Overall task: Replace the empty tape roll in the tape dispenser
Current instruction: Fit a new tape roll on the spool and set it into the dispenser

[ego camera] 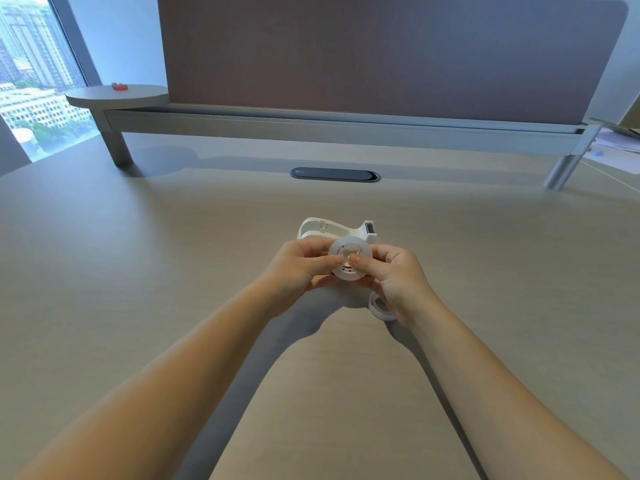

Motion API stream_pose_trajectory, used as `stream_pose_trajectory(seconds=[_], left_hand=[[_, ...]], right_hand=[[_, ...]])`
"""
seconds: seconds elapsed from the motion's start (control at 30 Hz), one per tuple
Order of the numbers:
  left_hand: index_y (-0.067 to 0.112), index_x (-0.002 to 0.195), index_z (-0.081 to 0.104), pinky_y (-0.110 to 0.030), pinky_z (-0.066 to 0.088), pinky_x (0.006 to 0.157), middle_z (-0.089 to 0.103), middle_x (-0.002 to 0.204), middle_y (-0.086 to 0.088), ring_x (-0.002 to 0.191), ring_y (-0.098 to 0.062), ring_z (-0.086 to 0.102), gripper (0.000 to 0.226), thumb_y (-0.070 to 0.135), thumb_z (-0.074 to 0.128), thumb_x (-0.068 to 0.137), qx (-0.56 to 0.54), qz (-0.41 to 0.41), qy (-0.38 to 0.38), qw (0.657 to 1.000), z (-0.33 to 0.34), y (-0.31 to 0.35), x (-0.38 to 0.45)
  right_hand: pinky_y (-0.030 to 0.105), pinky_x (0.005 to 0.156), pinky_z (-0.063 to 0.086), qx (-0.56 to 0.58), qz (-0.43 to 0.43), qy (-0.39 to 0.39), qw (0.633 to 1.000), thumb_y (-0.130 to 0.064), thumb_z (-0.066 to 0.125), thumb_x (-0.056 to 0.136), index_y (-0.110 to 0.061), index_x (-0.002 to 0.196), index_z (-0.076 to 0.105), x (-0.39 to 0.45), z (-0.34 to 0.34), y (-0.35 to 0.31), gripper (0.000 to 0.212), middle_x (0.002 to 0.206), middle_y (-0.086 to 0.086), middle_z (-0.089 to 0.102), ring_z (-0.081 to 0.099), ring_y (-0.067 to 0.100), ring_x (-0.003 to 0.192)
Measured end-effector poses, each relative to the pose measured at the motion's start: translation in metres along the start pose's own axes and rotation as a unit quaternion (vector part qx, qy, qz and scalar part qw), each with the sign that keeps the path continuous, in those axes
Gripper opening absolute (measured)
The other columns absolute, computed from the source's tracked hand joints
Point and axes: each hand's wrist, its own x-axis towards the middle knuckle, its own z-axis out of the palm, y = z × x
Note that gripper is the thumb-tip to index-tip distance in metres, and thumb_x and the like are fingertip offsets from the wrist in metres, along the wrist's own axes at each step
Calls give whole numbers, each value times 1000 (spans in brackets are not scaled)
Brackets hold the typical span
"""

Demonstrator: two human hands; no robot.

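Note:
A white tape dispenser stands on the desk just beyond my hands, its roll bay showing bare and its cutter end to the right. Both hands hold a white tape roll with a hub in its middle above the desk, in front of the dispenser. My left hand grips its left side and my right hand its right, with the thumbs meeting on the hub. A second white ring, a roll or core, lies on the desk under my right hand, partly hidden by it.
The wooden desk spreads wide on all sides. A dark cable slot sits beyond the dispenser. A raised shelf on metal legs with a brown divider panel runs along the back. Papers lie at far right.

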Motion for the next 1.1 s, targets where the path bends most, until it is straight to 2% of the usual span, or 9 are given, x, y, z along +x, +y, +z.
stream_pose_trajectory(seconds=[0.17, 0.33, 0.43, 0.6, 0.77, 0.87, 0.93, 1.0, 1.1], left_hand=[[-1, 104, 60, -16, 55, 63, 64, 82, -4, 75, -15, 62, 24, 3, 52, 82, 25, 12, 31, 999, 2, 0, 0], [-3, 101, 61, -11, 54, 59, 63, 77, -2, 59, -4, 65, 22, 0, 52, 81, 37, 27, 43, 998, 4, 1, 0], [-6, 101, 60, -11, 54, 58, 64, 75, -3, 56, -1, 65, 23, -2, 53, 79, 28, 34, 41, 998, 3, 2, 1], [-6, 99, 61, -12, 54, 58, 69, 51, 11, 55, -3, 65, 22, -5, 54, 78, 20, 44, 35, 998, 0, 3, 4], [-7, 97, 62, -13, 55, 60, 67, 64, 4, 56, -3, 64, 21, -3, 56, 77, 49, 66, 39, 996, 2, 4, 5], [-3, 101, 61, -11, 52, 63, 62, 77, -3, 61, 1, 62, 23, -2, 55, 78, 106, 103, 45, 988, 4, 6, 5], [0, 102, 61, -16, 50, 72, 61, 86, -8, 73, -6, 60, 24, 0, 56, 79, 167, 135, 53, 975, 3, 8, 6], [4, 103, 62, -27, 49, 81, 61, 94, -9, 85, -18, 58, 25, 1, 56, 79, 208, 147, 47, 966, 2, 9, 6], [8, 105, 62, -34, 49, 87, 62, 98, -6, 94, -23, 59, 27, 5, 57, 79, 246, 146, 35, 958, 0, 10, 5]], right_hand=[[48, 90, 51, 10, 0, -6, 1000, -11, 61, 78, -16, 73, 65, 1, 0, 1, 8, 83, 12, 66, 63, 34, 93], [35, 78, 55, 44, 6, -26, 999, -6, 59, 78, -11, 77, 64, -1, -4, -3, 7, 79, 9, 66, 64, 25, 78], [37, 80, 54, 51, 10, -28, 998, -7, 60, 77, -13, 77, 64, -2, -5, -3, 7, 81, 8, 66, 64, 26, 81], [33, 76, 55, 59, 5, -34, 998, -6, 60, 77, -15, 76, 64, -1, -6, -3, 9, 81, 7, 66, 64, 24, 79], [21, 63, 57, 73, -14, -41, 996, -3, 58, 77, -15, 77, 63, -4, -10, -5, 13, 79, 5, 66, 66, 16, 71], [15, 60, 56, 78, -45, -29, 996, 0, 58, 76, -15, 77, 64, -4, -8, -7, 16, 75, 3, 65, 66, 9, 62], [13, 61, 53, 24, -77, -15, 997, 1, 60, 76, -11, 87, 65, -2, -7, -6, 17, 77, 0, 65, 62, 8, 67], [15, 65, 52, -35, -107, -4, 994, 1, 62, 75, -10, 97, 62, -1, -6, -4, 24, 81, -2, 64, 60, 10, 75], [14, 66, 52, -78, -138, 15, 987, -2, 64, 74, -18, 94, 62, 0, -4, -5, 26, 83, -1, 64, 61, 10, 77]])
